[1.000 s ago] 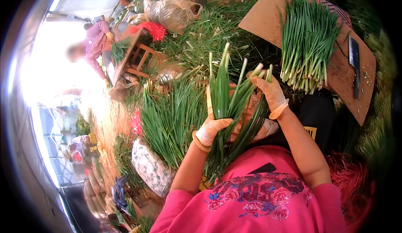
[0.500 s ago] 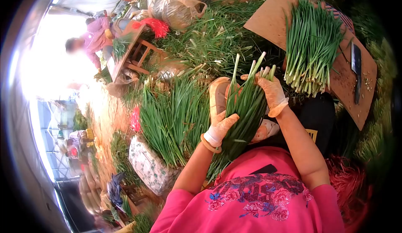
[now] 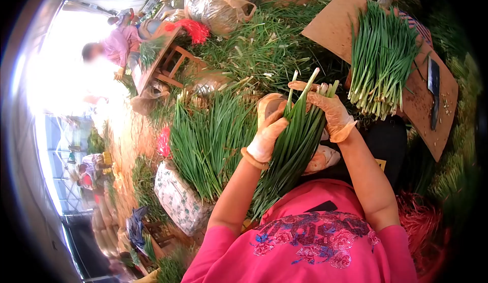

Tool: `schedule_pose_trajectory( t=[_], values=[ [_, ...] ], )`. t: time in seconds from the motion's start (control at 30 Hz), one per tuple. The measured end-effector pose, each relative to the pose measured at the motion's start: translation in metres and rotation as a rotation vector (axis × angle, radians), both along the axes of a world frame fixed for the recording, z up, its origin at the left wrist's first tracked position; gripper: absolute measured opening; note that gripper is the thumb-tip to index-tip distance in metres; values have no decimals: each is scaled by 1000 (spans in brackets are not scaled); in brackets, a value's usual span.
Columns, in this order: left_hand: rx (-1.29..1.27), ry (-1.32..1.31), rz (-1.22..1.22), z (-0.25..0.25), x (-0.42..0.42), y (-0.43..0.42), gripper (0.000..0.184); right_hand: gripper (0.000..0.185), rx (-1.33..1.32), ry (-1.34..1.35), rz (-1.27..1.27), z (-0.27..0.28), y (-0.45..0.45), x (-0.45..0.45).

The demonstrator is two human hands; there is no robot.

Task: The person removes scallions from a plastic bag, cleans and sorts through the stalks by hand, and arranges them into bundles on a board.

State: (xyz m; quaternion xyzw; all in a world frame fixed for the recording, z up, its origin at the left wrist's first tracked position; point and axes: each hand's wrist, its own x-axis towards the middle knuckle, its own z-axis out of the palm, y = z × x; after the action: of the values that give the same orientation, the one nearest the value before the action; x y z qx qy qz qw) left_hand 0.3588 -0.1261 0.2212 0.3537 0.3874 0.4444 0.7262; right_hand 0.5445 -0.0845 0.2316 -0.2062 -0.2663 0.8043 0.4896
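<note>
A bunch of garlic chives [image 3: 300, 130] is held upright in front of my body, its pale stem ends up and its dark leaves trailing down to my lap. My left hand [image 3: 269, 133], in a soiled glove with a bangle at the wrist, closes on the bunch's left side. Gloved too, my right hand [image 3: 333, 112] is wrapped round the stems near the top, fingers reaching across them. Left of my hands stands a larger heap of chives [image 3: 213, 140]. A shoe [image 3: 268, 107] shows just behind my left fingers.
On a brown board [image 3: 330, 23] at the upper right lies a pile of trimmed chives [image 3: 381, 59], with a knife [image 3: 433, 92] beside it. A floral cushion [image 3: 178, 199] sits lower left. Loose leaves cover the ground. Another person [image 3: 119, 46] works at a small table [image 3: 157, 59].
My left hand has moved up the bunch towards the stem ends, its thumb now higher. My right fingers have shifted across the stem tops. The chives stay in hand.
</note>
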Motion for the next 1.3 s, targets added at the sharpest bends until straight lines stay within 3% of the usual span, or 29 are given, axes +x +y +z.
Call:
schedule_pose_trajectory(
  t=[0.07, 0.17, 0.27, 0.3, 0.43, 0.5, 0.57, 0.63, 0.77, 0.9, 0.93, 1.03, 1.1, 1.2, 1.23, 1.27, 1.3],
  values=[
    [125, 146, -19, -4, 7, 16, 50, 36, 17, -56, -36, 0, -2, -3],
    [347, 353, 58, -20, 6, 35, 29, 32, -27, -85, -97, -2, -5, -2],
    [236, 213, 246, -7, 22, 31, 18, 24, -20, -105, -207, -7, -6, -4],
    [300, 312, 204, -11, 19, 32, 17, 20, -29, -114, -228, -9, -6, -5],
    [464, 652, 80, -23, 10, 33, 21, 16, -14, -206, -292, -19, -7, -9],
    [403, 591, 96, -17, 12, 33, 23, 15, 64, -269, -349, -23, -7, -11],
    [235, 330, 161, -2, 14, 29, 26, 18, 66, -290, -378, -25, -5, -11],
    [269, 449, 41, 1, 7, 33, 28, 20, 61, -261, -405, -10, -6, -12],
    [457, 632, -178, -10, -8, 37, 29, 30, -19, -234, -201, -6, -3, 0],
    [441, 673, -149, -3, -4, 47, 34, 31, 93, -204, -126, 8, 0, -8],
    [673, 888, -137, 0, 0, 50, 34, 26, 107, -266, -107, 22, -1, -13],
    [600, 706, -100, 16, 18, 39, 34, 25, 142, -369, -61, 30, 7, -19],
    [571, 800, -238, 13, 5, 39, 30, 29, 385, -507, -149, 54, 20, -5],
    [495, 840, -330, -49, -1, 11, 25, 31, 240, -569, -401, 132, 57, 48],
    [487, 846, -377, -64, -3, -4, 23, 33, 318, -517, -603, 153, 83, 73],
    [479, 833, -415, -72, -4, -18, 22, 33, 266, -76, -475, 184, 126, 123],
    [501, 858, -579, -59, -10, -27, 22, 30, 317, 14, -442, 205, 134, 132]
  ],
)
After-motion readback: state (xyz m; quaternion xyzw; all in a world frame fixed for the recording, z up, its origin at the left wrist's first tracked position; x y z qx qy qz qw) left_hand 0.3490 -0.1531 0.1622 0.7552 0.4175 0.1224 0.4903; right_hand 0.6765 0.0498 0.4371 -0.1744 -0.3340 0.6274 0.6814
